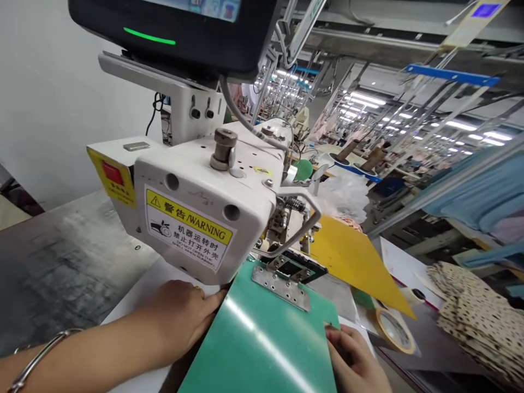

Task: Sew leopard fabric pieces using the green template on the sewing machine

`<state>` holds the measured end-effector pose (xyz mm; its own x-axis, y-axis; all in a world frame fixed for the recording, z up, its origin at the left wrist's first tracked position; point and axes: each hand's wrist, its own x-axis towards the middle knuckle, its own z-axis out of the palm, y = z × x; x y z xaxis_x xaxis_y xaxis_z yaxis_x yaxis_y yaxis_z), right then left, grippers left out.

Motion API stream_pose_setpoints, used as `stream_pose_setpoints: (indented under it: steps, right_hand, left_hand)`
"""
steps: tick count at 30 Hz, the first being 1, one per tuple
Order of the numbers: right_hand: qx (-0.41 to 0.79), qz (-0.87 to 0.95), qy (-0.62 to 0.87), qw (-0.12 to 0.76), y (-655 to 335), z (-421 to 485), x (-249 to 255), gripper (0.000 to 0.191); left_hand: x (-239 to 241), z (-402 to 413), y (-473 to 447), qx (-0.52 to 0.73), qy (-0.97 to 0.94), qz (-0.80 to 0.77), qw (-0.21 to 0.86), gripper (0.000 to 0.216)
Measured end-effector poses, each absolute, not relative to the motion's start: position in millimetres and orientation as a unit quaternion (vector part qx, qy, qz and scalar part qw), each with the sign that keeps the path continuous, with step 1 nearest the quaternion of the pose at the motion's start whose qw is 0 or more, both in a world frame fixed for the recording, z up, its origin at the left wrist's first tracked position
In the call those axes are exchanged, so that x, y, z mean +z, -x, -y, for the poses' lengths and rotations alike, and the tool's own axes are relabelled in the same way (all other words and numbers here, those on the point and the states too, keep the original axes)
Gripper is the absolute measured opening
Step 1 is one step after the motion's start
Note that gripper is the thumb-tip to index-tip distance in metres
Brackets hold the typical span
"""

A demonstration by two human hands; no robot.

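A white sewing machine with a yellow warning label stands over the table. Under its needle area lies a green plastic template with a metal hinge plate. My left hand, a bangle on its wrist, rests flat on the table against the template's left edge, partly tucked under the machine head, fingers largely hidden. My right hand pinches the template's right edge near a notch, fingers curled on it.
A yellow sheet lies behind the needle. A roll of tape and a stack of spotted fabric sit at the right. A dark monitor hangs above. Grey steel tabletop spreads left. Factory lines recede behind.
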<state>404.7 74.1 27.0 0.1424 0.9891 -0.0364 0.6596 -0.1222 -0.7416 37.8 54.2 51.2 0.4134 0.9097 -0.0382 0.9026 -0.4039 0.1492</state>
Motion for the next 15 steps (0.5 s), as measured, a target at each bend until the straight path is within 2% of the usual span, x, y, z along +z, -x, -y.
stream_pose_setpoints:
  steps: [10,15]
  right_hand:
    - [0.247,0.592,0.711,0.287,-395.5,-71.9,29.9,0.042]
    - [0.228,0.618,0.685,0.311,-396.9,-67.5,23.6,0.03]
  left_hand:
    - [42.8,-52.0,-33.2,0.034,-0.827,-0.558,0.065,0.044]
    - [34.5,-59.3,-33.7,0.067,-0.831,-0.55,0.054,0.047]
